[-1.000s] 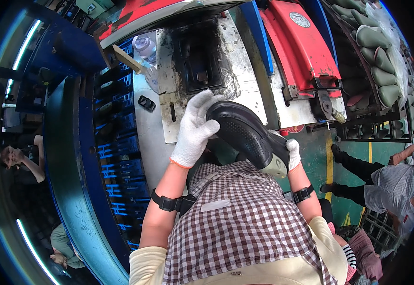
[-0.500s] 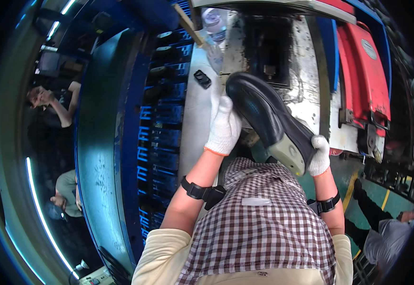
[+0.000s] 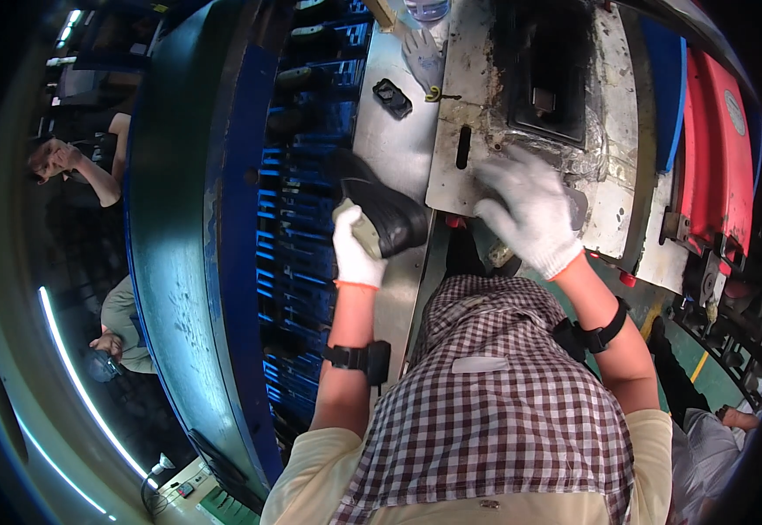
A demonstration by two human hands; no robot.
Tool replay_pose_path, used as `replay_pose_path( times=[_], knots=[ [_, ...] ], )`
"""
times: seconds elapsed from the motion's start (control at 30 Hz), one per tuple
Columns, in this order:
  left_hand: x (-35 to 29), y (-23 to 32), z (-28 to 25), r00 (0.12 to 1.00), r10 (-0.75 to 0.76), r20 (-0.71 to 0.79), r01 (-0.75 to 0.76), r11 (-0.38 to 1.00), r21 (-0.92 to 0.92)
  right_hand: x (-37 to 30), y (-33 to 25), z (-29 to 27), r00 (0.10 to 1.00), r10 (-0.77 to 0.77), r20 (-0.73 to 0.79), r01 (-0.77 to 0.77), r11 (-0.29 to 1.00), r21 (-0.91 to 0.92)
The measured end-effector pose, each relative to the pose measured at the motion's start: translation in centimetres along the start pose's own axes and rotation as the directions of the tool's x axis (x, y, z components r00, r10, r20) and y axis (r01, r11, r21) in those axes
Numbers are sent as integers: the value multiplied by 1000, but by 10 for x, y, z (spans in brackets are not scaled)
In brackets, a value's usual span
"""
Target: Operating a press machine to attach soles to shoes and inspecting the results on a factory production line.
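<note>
My left hand (image 3: pixel 356 252), in a white knit glove with an orange cuff, grips a black shoe (image 3: pixel 394 217) by its pale olive-coloured part. The shoe is tilted over the rack at the left edge of the metal bench, and its far end is dark and blurred. My right hand (image 3: pixel 534 214), gloved alike, holds nothing; its fingers are spread and smeared by motion. It hovers over the near edge of the stained metal worktop (image 3: pixel 455 188), short of a black recessed plate (image 3: pixel 521 114).
On the bench strip lie a small black object (image 3: pixel 392 99) and a loose grey-white glove (image 3: pixel 423 59). Blue slotted racks (image 3: pixel 298 227) run along the left, beside a long belt (image 3: pixel 180 236). A red machine cover (image 3: pixel 720 149) stands at right. Other people are beyond the belt and at lower right.
Both hands held the shoe in front of me; now only the left does, having carried it left to the rack. My right hand has let go and moved left and up over the worktop.
</note>
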State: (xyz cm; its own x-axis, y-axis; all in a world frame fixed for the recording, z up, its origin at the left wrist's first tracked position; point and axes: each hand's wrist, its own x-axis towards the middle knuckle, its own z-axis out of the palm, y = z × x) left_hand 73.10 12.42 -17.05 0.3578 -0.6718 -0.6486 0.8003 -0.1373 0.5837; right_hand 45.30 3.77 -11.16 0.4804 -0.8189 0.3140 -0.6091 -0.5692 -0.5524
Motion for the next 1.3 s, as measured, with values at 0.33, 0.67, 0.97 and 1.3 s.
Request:
replay_pose_path(
  times=[0.33,0.67,0.97,1.3],
  knots=[
    [201,122,-161,861,357,-363,-127,841,526,-20,34,8,995,76,64,-63,981,-183],
    [243,99,-162,696,501,-515,275,476,835,-21,36,12,994,101,50,-89,975,-206],
    [208,79,-159,871,306,-385,59,712,699,-21,31,10,997,67,24,-61,981,-183],
    [40,-66,73,736,393,550,-641,147,753,-32,46,-1,996,-8,-86,-3,991,-132]
  ],
)
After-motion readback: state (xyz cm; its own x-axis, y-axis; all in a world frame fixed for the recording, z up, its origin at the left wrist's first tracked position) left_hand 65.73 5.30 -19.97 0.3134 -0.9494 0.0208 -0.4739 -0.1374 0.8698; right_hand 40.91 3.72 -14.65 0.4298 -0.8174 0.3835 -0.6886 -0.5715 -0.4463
